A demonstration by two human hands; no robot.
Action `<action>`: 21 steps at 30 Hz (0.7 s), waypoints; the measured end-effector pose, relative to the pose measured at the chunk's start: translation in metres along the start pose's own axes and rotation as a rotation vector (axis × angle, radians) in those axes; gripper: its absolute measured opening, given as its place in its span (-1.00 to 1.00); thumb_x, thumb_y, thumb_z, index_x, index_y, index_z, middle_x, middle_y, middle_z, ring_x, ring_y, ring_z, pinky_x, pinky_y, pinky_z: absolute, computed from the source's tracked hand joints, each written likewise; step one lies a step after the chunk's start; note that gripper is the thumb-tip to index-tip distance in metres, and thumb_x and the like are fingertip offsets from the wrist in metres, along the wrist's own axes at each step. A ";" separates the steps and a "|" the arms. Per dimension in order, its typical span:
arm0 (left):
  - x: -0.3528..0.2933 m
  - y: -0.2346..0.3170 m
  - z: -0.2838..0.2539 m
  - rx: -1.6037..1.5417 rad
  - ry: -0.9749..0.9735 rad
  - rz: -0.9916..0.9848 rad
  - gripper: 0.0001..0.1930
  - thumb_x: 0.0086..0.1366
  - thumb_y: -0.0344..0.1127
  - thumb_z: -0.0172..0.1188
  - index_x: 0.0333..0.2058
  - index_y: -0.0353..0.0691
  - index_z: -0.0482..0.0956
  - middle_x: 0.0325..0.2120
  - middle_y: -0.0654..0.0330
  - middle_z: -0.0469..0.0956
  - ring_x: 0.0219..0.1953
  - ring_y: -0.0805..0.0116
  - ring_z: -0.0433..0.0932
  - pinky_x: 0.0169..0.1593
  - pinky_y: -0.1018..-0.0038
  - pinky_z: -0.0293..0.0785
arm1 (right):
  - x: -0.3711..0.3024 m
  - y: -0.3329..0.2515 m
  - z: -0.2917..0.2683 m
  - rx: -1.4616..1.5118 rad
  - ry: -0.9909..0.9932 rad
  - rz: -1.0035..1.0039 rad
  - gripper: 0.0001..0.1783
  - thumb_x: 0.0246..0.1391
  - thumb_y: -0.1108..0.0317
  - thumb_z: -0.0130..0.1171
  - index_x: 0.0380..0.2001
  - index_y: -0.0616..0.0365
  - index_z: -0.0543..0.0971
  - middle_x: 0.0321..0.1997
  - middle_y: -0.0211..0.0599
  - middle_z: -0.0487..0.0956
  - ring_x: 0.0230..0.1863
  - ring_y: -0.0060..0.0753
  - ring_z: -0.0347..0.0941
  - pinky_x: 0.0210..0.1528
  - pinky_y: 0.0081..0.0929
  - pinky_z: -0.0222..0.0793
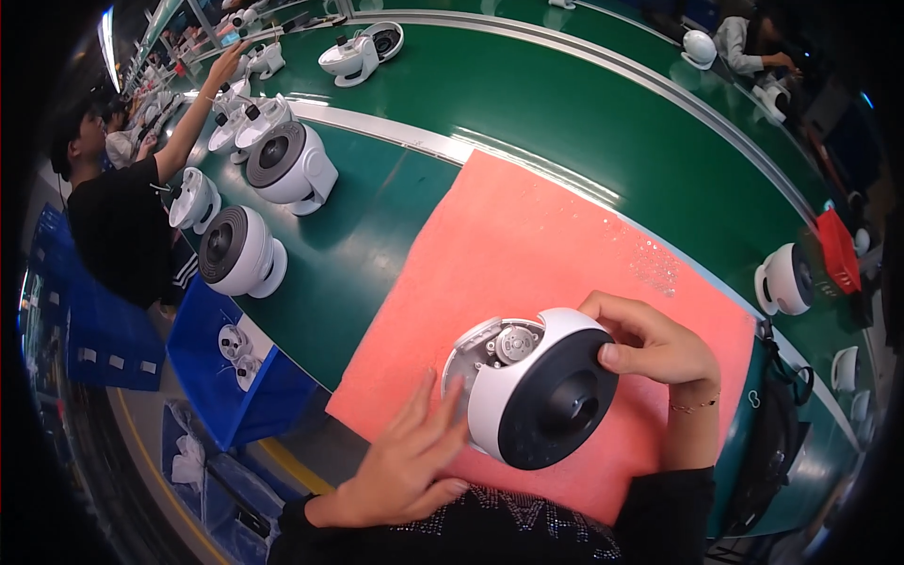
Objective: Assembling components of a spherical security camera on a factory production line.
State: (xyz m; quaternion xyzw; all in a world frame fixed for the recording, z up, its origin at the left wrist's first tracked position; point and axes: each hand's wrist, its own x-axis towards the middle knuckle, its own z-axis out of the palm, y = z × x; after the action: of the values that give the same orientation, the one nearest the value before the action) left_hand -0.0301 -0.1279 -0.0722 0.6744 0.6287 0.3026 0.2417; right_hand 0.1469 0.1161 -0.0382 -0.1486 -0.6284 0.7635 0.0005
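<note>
A white security camera (557, 399) with a round black front and a dark lens is tilted over a pink mat. My right hand (654, 344) grips its upper right edge, thumb on the black front and fingers behind the white shell. The far left side of the shell is uncovered, showing a grey interior with a round metal motor-like part (517, 345). Beside that uncovered side is my left hand (410, 461), fingers spread and slightly blurred; whether the fingertips touch the shell I cannot tell. The pink mat (527, 235) lies under both hands.
Two similar cameras (290, 165) (235, 252) and several white housings (196, 200) stand on the green bench at left. A blue bin (212, 377) sits below its edge. A black bag (767, 443) lies at right, near another camera (784, 280). A co-worker (118, 221) reaches across at left.
</note>
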 end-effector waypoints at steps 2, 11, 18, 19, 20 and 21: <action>-0.001 -0.009 0.015 0.015 -0.144 0.071 -0.47 0.19 0.05 0.05 -0.09 -0.32 0.46 0.22 -0.34 -0.14 0.23 -0.51 -0.22 0.20 -0.13 -0.06 | 0.002 -0.001 0.008 0.025 -0.027 -0.051 -0.71 0.10 0.28 0.13 -0.19 0.22 0.38 -0.34 -0.45 0.49 -0.33 -0.76 0.35 -0.28 -0.78 0.24; 0.006 -0.030 0.004 -0.245 0.175 0.017 -0.47 -0.03 -0.03 0.27 -0.20 -0.36 0.53 0.17 -0.42 -0.05 0.21 -0.44 -0.07 0.18 -0.01 0.04 | 0.004 0.000 0.046 -0.310 0.270 -0.016 -0.65 -0.15 0.25 0.35 -0.37 0.22 0.45 -0.58 -0.39 0.52 -0.53 -0.71 0.39 -0.49 -0.74 0.26; 0.028 -0.005 -0.022 -0.163 0.294 -0.087 -0.48 -0.14 -0.07 0.39 -0.30 -0.39 0.55 -0.41 -0.06 0.56 -0.40 0.23 0.61 -0.33 0.47 0.50 | 0.011 -0.001 0.054 -0.465 0.349 -0.036 -0.64 -0.17 0.16 0.34 -0.50 0.23 0.48 -0.66 -0.28 0.50 -0.59 -0.57 0.44 -0.53 -0.65 0.30; 0.031 -0.002 -0.024 -0.058 0.292 -0.105 -0.51 -0.15 -0.02 0.40 -0.39 -0.37 0.58 -0.59 0.04 0.58 -0.54 0.27 0.61 -0.44 0.48 0.50 | 0.013 -0.002 0.053 -0.588 0.357 -0.042 -0.62 -0.15 0.11 0.31 -0.54 0.23 0.49 -0.69 -0.26 0.48 -0.62 -0.49 0.44 -0.54 -0.60 0.30; 0.031 -0.003 -0.027 -0.061 0.289 -0.101 -0.51 -0.15 -0.02 0.40 -0.39 -0.37 0.58 -0.59 0.04 0.58 -0.54 0.27 0.61 -0.44 0.48 0.50 | 0.012 -0.003 0.052 -0.710 0.373 -0.044 -0.60 -0.14 0.07 0.28 -0.58 0.24 0.49 -0.71 -0.23 0.46 -0.64 -0.40 0.43 -0.55 -0.54 0.29; 0.030 -0.006 -0.032 0.109 0.153 -0.147 -0.54 -0.15 0.00 0.38 -0.48 -0.34 0.57 -0.66 0.12 0.55 -0.60 0.28 0.58 -0.50 0.50 0.47 | 0.013 -0.001 0.050 -0.710 0.379 -0.041 -0.60 -0.14 0.07 0.28 -0.58 0.24 0.49 -0.71 -0.23 0.46 -0.64 -0.40 0.43 -0.55 -0.54 0.29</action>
State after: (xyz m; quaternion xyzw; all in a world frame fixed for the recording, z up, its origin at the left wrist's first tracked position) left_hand -0.0564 -0.0998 -0.0509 0.6138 0.7085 0.2998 0.1774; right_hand 0.1230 0.0706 -0.0317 -0.2653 -0.8448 0.4578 0.0802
